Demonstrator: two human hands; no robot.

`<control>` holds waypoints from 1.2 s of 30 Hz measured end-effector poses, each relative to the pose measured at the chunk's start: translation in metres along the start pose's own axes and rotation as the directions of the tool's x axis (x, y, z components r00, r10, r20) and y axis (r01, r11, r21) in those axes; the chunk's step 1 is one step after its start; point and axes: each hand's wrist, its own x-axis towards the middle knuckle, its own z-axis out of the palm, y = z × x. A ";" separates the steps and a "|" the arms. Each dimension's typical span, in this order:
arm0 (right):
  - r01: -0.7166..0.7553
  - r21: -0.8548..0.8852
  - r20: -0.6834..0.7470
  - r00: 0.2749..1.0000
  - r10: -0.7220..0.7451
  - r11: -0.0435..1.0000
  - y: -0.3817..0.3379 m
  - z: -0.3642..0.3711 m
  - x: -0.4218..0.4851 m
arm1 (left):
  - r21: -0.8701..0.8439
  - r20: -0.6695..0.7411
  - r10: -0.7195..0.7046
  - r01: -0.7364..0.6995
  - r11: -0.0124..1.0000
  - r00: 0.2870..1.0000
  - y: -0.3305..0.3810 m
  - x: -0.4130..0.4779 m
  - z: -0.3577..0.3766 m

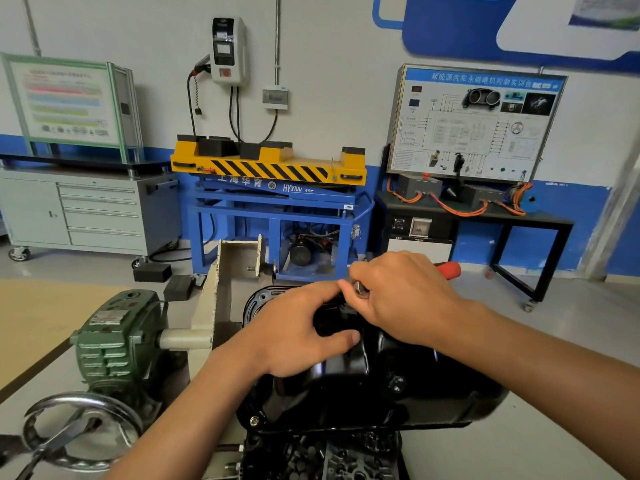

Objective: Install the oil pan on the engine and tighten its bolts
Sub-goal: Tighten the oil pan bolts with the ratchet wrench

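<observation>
Hands (301, 337) (405, 299) two, pan (346, 386) one, wrench (448, 270) one

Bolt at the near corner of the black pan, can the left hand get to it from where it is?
Probably yes. The bolt sits uncovered on the oil pan rim, just beside the left forearm, and the left hand rests on the pan, seemingly empty.

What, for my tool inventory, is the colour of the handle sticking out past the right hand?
The handle is red-orange, best seen in the head view.
</observation>
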 end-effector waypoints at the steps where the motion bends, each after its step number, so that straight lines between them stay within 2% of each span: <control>1: -0.007 -0.025 0.000 1.000 0.007 1.000 -0.006 0.000 0.001 | 0.022 -0.012 0.002 -0.001 1.000 1.000 0.002 0.000 0.001; 4: -0.052 -0.130 -0.017 0.999 0.051 0.990 -0.026 0.002 0.001 | 0.040 -0.081 -0.005 0.009 0.999 0.997 0.006 0.001 0.005; 6: -0.080 -0.154 -0.076 0.995 0.069 0.985 -0.034 0.004 0.000 | 0.025 -0.107 -0.014 0.017 1.000 0.994 0.008 0.001 0.007; 11: -0.106 -0.078 -0.223 0.971 0.086 0.991 -0.031 0.010 -0.001 | -0.087 -0.094 -0.017 0.009 0.996 0.995 0.009 0.005 0.002; 14: -0.012 -0.042 -0.242 0.970 0.001 0.999 -0.032 0.009 0.003 | -0.109 -0.073 0.022 -0.030 0.994 0.997 0.008 0.011 0.000; 16: 0.073 -0.056 -0.306 0.948 -0.087 0.996 -0.028 0.010 0.004 | -0.077 -0.064 0.018 -0.023 0.997 0.998 0.006 0.014 0.003; 18: 0.182 0.011 -0.452 0.878 -0.158 0.983 -0.022 0.013 0.005 | -0.003 -0.073 0.040 -0.040 0.999 0.997 0.004 0.015 0.006; 20: 0.264 0.098 -0.644 0.752 -0.142 0.959 -0.011 0.016 0.005 | -0.015 -0.119 0.048 -0.050 0.999 0.992 0.001 0.015 0.008; 22: 0.202 0.147 -0.763 0.646 -0.019 0.968 0.004 0.019 0.002 | -0.066 -0.166 0.013 -0.025 0.998 0.986 -0.002 0.016 0.009; 23: 0.139 0.187 -0.779 0.624 0.061 0.973 0.012 0.020 -0.001 | -0.066 -0.179 0.000 -0.012 0.998 0.984 -0.004 0.017 0.010; 26: -0.046 0.400 -0.695 0.636 0.336 0.915 0.034 0.020 -0.013 | -0.061 -0.180 -0.055 0.044 0.997 0.982 -0.007 0.019 0.012; 29: -0.318 0.571 -0.400 0.697 0.595 0.757 0.039 0.019 -0.021 | -0.032 -0.183 -0.084 0.080 0.996 0.980 -0.003 0.019 0.013; 31: -0.424 0.561 -0.260 0.725 0.638 0.711 0.042 0.021 -0.021 | -0.002 -0.190 -0.099 0.101 0.995 0.977 -0.001 0.020 0.012; 33: -0.392 0.677 -0.170 0.740 0.651 0.623 0.041 0.017 -0.016 | 0.003 -0.182 -0.111 0.114 0.993 0.977 0.000 0.021 0.011; 36: -0.249 0.906 -0.070 0.709 0.702 0.342 0.037 0.012 0.001 | 0.033 -0.163 -0.113 0.119 0.992 0.980 0.004 0.021 0.009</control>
